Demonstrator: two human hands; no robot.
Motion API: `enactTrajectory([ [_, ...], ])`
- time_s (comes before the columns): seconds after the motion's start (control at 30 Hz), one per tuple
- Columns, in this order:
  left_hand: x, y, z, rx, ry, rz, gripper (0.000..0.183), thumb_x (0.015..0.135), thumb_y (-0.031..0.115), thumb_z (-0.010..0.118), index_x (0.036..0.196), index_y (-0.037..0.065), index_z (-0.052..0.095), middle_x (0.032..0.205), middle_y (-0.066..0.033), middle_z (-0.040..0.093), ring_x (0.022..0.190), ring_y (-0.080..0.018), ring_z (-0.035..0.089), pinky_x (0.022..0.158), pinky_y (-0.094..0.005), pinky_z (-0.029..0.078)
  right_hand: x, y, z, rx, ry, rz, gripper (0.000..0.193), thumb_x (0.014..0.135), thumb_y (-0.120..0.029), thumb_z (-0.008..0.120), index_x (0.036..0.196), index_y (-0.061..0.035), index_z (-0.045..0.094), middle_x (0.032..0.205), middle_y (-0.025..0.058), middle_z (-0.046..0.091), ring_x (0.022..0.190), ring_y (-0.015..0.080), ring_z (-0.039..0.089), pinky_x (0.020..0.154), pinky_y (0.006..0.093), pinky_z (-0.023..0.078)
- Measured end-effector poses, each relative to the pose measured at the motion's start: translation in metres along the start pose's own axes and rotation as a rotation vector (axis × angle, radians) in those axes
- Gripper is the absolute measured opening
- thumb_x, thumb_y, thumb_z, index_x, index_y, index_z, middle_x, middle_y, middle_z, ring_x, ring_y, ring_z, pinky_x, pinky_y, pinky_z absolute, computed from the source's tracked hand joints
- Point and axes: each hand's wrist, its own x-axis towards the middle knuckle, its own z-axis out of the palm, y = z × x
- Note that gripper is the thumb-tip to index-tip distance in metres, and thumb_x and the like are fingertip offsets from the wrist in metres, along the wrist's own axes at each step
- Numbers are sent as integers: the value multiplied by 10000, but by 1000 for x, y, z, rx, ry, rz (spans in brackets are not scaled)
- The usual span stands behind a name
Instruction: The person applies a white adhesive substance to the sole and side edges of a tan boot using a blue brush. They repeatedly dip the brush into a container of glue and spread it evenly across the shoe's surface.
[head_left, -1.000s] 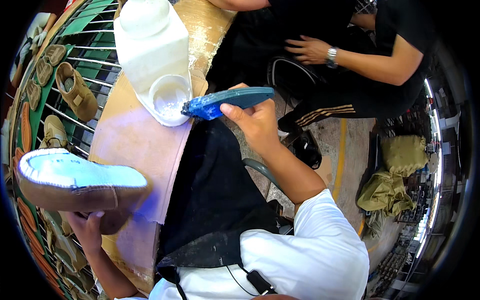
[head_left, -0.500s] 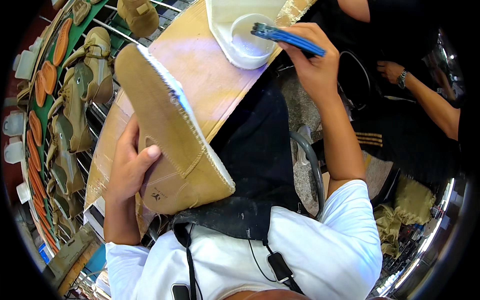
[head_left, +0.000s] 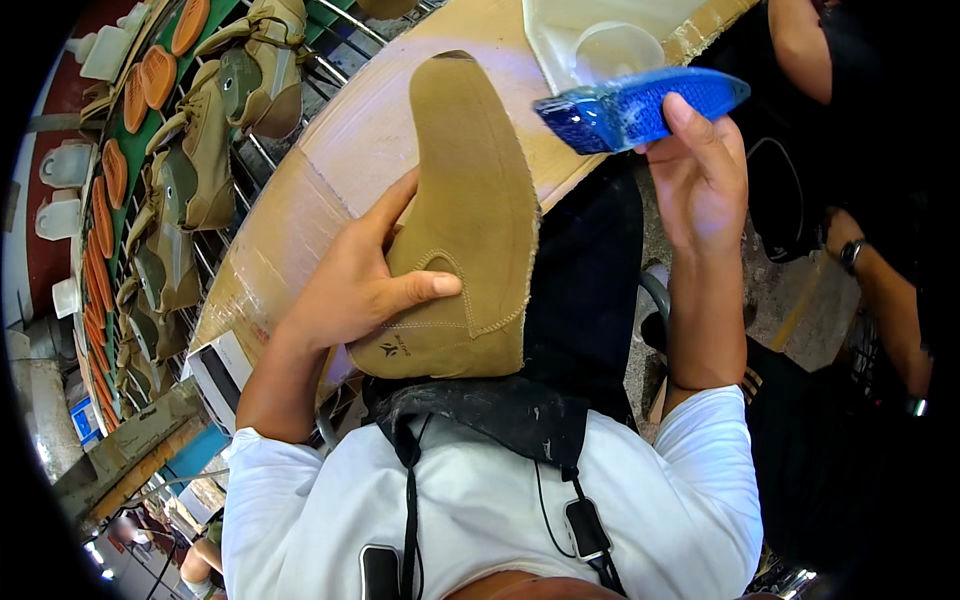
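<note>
My left hand (head_left: 350,275) grips a tan suede boot upper (head_left: 475,185) by its left edge. The thumb lies on the outer face, the fingers go behind. Stitched panels and a small dark mark show near its lower end, close to my apron (head_left: 490,425). In my right hand (head_left: 700,175) is a blue-handled brush (head_left: 655,105), held between thumb and fingers. Its dark, wet-looking bristles point left toward the boot upper but stay apart from it. Just beyond the brush stands a white container (head_left: 550,45) with a round cup (head_left: 625,45) in it.
Cardboard (head_left: 290,215) covers the curved work surface ahead. On a wire rack at left are several tan shoes (head_left: 200,165), orange soles (head_left: 158,75) and translucent plastic containers (head_left: 62,215). At right, a co-worker's arm (head_left: 885,300) with a wristwatch is near.
The boot upper has turned more upright, so its pale fleecy edge no longer shows. My right hand has rotated, bringing the brush broadside, nearer the boot upper. The whole view has shifted.
</note>
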Motion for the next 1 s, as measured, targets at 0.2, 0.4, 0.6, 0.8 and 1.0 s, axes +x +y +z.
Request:
enactTrajectory([
  [0.2, -7, -1, 2, 167, 3, 40, 926, 666, 302, 790, 1379, 2, 280, 1188, -194, 552, 1094, -269, 554, 928, -337, 414, 23, -3, 24, -185, -44, -136, 124, 846, -110, 575, 890, 6, 584, 795, 64, 594, 719, 131, 558, 679, 257, 433],
  [0.4, -14, -7, -4, 214, 30, 99, 935, 659, 299, 796, 1380, 5, 278, 1201, -194, 542, 1104, -271, 548, 928, -342, 415, -4, -13, 30, -256, -63, -266, 206, 790, -131, 655, 909, 34, 619, 818, 73, 635, 725, 120, 593, 693, 234, 463],
  [0.6, -18, -2, -4, -30, 45, 66, 892, 687, 242, 783, 1375, -14, 275, 1230, -149, 513, 1096, -220, 534, 933, -331, 412, -45, -13, 39, -344, 74, -234, 297, 748, -117, 661, 983, 49, 590, 915, 107, 609, 848, 158, 560, 800, 287, 425],
  [0.8, -20, 5, -3, -122, 62, 86, 840, 716, 198, 757, 1368, -30, 279, 1256, -136, 477, 1136, -206, 491, 960, -322, 386, -66, -14, 40, -470, -24, -323, 271, 744, -147, 663, 915, 55, 606, 853, 89, 597, 766, 132, 534, 701, 243, 409],
  [1.0, -22, 7, -3, -242, 63, 79, 813, 735, 250, 734, 1346, -61, 295, 1244, -143, 482, 1145, -202, 479, 971, -318, 370, -77, -6, 38, -569, -128, -474, 261, 751, -184, 666, 886, 29, 601, 852, 130, 600, 731, 198, 538, 669, 301, 413],
])
